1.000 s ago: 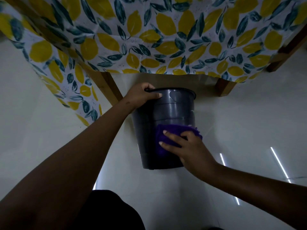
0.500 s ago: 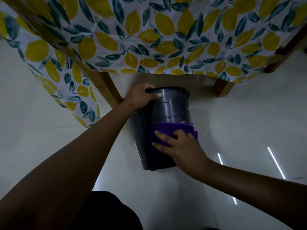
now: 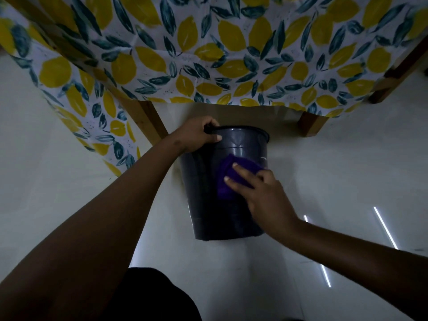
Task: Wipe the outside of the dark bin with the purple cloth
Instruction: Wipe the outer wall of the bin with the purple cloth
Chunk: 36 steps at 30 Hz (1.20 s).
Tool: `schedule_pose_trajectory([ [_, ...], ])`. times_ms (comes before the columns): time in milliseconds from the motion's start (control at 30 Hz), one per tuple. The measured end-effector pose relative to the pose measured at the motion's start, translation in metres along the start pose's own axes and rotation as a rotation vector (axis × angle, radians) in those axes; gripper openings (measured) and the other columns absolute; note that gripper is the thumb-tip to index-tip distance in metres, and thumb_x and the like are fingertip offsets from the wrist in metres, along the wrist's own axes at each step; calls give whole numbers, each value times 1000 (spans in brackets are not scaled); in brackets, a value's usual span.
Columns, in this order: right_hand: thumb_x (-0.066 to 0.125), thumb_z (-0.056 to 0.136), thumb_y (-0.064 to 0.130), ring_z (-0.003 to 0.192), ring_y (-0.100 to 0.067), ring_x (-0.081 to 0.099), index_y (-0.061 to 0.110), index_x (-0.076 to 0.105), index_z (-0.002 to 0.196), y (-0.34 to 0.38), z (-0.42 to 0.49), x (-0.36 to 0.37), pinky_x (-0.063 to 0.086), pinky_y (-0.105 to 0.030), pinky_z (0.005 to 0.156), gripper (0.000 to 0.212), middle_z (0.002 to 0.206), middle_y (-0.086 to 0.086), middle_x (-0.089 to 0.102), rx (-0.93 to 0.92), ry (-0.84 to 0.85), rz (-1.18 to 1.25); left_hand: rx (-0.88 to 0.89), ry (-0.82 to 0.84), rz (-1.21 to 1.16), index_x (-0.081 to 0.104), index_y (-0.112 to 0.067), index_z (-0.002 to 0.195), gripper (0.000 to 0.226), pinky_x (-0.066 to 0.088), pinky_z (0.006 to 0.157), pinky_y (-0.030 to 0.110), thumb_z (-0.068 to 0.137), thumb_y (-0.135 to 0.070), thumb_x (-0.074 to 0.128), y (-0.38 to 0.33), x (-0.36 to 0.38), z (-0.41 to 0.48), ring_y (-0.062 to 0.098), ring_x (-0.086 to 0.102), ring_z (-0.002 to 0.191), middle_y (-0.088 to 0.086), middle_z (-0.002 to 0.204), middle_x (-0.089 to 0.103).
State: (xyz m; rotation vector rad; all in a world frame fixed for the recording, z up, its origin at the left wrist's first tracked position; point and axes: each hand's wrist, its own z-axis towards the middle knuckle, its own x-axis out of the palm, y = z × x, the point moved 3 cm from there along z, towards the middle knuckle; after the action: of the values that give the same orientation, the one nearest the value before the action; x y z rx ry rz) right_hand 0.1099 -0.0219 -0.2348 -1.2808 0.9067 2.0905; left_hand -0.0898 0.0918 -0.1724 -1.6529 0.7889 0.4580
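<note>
Left hand clamped on the rim of the dark bin at its upper left edge: fingers curled over the lip and inside, thumb lying along the outer wall. Right hand flat, fingers spread, pressing the purple cloth against the bin's outer wall about halfway down; it does not pinch the cloth, only holds it down with palm and fingers. Cloth bunched and folded, showing above and left of the right fingers, the rest covered by the hand. Bin between the two hands, standing on the pale floor: dark grey, glossy plastic, tapering to a narrower base, with a raised band just under the rim and another step near the bottom. Bin interior not visible; right side of the wall hidden behind the right hand and wrist. A small pale mark on the wall right of the cloth, too small to read; no legible label or writing anywhere. Beyond the left hand, a tablecloth printed with yellow lemons and blue-green leaves hangs over wooden table legs. Light streaks reflect off the floor right of the right forearm. Scene dim.
</note>
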Motion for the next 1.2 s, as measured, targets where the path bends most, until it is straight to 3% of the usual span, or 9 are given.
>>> schedule_pose_trajectory([
  [100, 71, 72, 8, 100, -31, 44, 33, 47, 135, 21, -10, 5, 49, -46, 76, 72, 148, -2, 41, -150, 78, -86, 34, 68, 130, 58, -11, 122, 38, 38, 81, 20, 88, -25, 65, -15, 7, 2, 17, 53, 110, 6, 121, 58],
  [167, 70, 75, 10, 100, -31, 47, 34, 47, 135, 23, -7, 3, 50, -47, 77, 69, 148, -1, 40, -172, 85, -81, 37, 42, 117, 65, -13, 112, 36, 40, 68, 19, 86, -38, 65, -20, 14, 0, 13, 56, 97, 4, 109, 63],
  [333, 62, 83, 8, 99, -30, 47, 32, 49, 135, -2, 7, -6, 52, -42, 77, 59, 149, 1, 39, 103, -8, 94, -5, -183, -11, 67, -10, 79, 35, 35, 55, 19, 80, -45, 70, -6, 6, -4, 11, 54, 68, 5, 76, 61],
  [433, 63, 84, 5, 101, -31, 47, 32, 46, 137, -10, 3, -6, 52, -44, 78, 62, 150, 0, 37, 111, -25, 87, -5, -213, -65, 67, -9, 83, 33, 36, 58, 23, 84, -42, 67, -2, 0, -9, 10, 53, 70, 4, 78, 61],
  [600, 76, 70, 7, 96, -30, 47, 33, 45, 135, 20, -17, 8, 50, -43, 74, 76, 148, -3, 40, -168, 73, -55, 69, -123, 62, 64, -10, 109, 25, 39, 70, 20, 91, -26, 61, -13, -6, -9, 15, 57, 97, 2, 103, 62],
  [667, 75, 70, 9, 94, -29, 47, 33, 48, 134, 23, -14, 8, 50, -42, 72, 74, 147, -2, 42, -198, 73, -60, 77, -83, 97, 64, -12, 115, 32, 39, 75, 20, 90, -31, 62, -19, -2, -8, 12, 55, 100, 1, 108, 62],
  [800, 66, 80, 7, 98, -31, 47, 32, 51, 133, 8, 10, -10, 51, -40, 81, 60, 147, 0, 41, 43, -34, 77, 43, -158, 7, 71, -8, 90, 39, 34, 52, 11, 79, -45, 72, -15, 1, -9, 11, 57, 76, 5, 84, 65],
  [967, 57, 88, 7, 101, -27, 42, 31, 48, 137, -31, 29, -25, 34, -24, 91, 55, 150, 2, 36, 250, -146, 190, 5, -157, -176, 65, -5, 79, 34, 34, 50, 14, 81, -38, 72, -11, 4, -12, 9, 50, 64, 1, 67, 54],
  [1200, 69, 79, 9, 90, -26, 48, 33, 53, 131, 11, -7, 4, 50, -37, 74, 59, 145, 2, 45, -129, 34, -7, -10, -174, -113, 66, -5, 94, 27, 40, 68, 29, 88, -32, 65, 4, -2, -6, 17, 55, 75, 7, 82, 60],
])
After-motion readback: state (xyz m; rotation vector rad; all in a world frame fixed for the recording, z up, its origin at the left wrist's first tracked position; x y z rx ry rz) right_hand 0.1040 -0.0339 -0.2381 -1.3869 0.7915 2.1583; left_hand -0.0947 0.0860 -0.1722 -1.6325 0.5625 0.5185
